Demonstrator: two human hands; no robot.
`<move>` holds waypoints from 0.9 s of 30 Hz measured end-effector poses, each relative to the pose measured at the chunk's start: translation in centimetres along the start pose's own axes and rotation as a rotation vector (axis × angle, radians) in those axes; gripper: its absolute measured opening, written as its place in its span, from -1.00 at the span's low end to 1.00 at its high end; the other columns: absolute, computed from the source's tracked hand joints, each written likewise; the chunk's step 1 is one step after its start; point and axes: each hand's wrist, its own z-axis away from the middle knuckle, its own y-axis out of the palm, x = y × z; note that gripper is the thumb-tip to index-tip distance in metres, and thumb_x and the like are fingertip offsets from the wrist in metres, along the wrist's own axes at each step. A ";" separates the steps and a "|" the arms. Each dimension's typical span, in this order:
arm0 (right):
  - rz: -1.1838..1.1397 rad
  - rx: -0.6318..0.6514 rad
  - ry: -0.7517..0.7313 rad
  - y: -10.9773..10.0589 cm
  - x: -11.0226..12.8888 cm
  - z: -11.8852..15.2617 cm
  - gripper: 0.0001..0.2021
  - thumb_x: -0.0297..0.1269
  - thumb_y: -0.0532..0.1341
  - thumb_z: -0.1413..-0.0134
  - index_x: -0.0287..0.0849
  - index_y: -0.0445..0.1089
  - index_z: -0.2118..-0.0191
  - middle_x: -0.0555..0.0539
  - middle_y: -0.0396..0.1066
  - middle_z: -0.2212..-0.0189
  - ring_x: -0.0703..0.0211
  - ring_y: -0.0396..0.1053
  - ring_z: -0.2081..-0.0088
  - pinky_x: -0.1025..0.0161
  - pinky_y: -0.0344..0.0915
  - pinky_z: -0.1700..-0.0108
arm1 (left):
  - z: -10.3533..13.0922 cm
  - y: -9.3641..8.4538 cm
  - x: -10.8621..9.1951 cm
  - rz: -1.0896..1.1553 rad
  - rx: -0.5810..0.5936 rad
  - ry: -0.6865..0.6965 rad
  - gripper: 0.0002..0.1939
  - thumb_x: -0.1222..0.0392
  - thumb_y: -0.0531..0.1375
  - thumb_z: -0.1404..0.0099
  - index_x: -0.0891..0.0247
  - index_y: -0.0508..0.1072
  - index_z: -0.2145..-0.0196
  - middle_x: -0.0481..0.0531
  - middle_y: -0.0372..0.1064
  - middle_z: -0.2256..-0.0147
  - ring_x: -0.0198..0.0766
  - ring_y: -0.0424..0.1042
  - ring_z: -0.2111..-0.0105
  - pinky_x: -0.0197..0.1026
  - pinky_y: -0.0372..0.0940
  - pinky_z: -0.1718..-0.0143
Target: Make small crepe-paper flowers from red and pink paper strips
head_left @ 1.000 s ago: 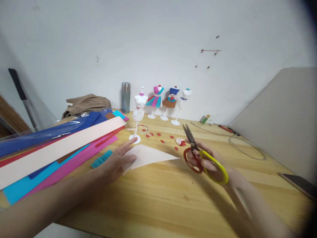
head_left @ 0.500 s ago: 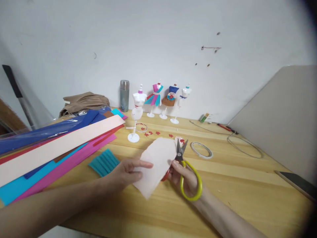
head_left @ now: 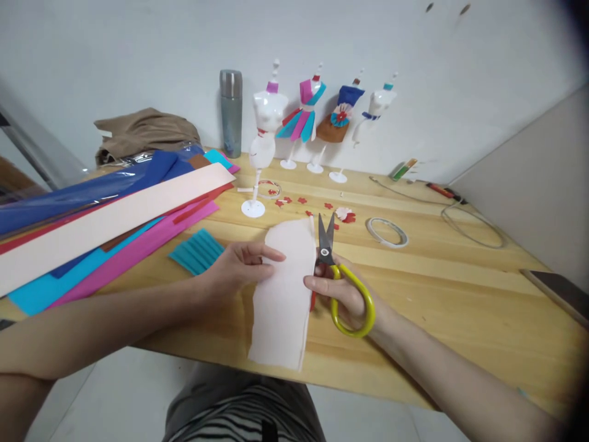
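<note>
A pale pink paper sheet (head_left: 286, 307) with a rounded top and slightly ragged sides hangs upright near the front edge of the wooden table. My left hand (head_left: 243, 264) pinches its left side between thumb and fingers. In my right hand (head_left: 343, 291) are scissors (head_left: 326, 252) with a yellow handle and dark blades, points up and blades parted. The right thumb also presses on the sheet's right edge, and a bit of red shows behind it. Left of the sheet lies a pleated teal piece (head_left: 196, 250), close to my left wrist.
A bare white mini dress form (head_left: 264, 147) stands ahead, with dressed forms (head_left: 301, 123) behind. Colored strips (head_left: 115, 218) are stacked left. A bottle (head_left: 230, 113), small red flowers (head_left: 301, 200), a tape roll (head_left: 387, 232), a cable (head_left: 469, 232) and a phone-like slab (head_left: 556, 294) lie around.
The view has tilted down, so my lap now shows. The sheet has turned from slanted to upright, its right edge now beside my right thumb. Both hands keep their hold.
</note>
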 end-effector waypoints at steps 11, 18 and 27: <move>0.426 0.022 -0.260 -2.5 1.7 0.3 -0.65 0.01 0.36 -0.02 -0.12 0.34 0.22 0.09 0.31 0.56 0.33 0.21 0.61 0.31 0.18 0.56 | -0.7 -1.2 -0.5 -0.184 -0.155 0.198 -0.55 0.27 0.32 -0.01 0.37 0.56 0.09 -0.11 0.28 0.56 -0.45 0.17 0.57 -0.35 0.01 0.54; 1.102 0.225 -0.348 -4.0 5.8 1.3 -0.51 0.18 0.27 -0.05 -0.15 0.45 0.11 -0.10 0.41 0.35 0.09 0.35 0.34 0.17 0.32 0.30 | -0.2 -2.2 -2.2 -0.391 -0.145 0.344 -0.43 0.32 0.25 -0.09 0.37 0.48 -0.10 -0.19 0.06 0.59 -0.47 0.02 0.58 -0.36 -0.09 0.58; 1.158 0.360 -0.259 -3.8 5.8 1.0 -0.41 0.11 0.30 -0.09 0.03 0.38 -0.21 -0.16 0.48 -0.05 -0.07 0.44 0.01 0.06 0.39 0.01 | 0.5 -1.8 -2.6 -0.594 0.067 0.445 -0.35 0.39 0.15 -0.17 0.31 0.33 -0.24 -0.22 -0.03 0.57 -0.47 -0.03 0.57 -0.39 -0.07 0.59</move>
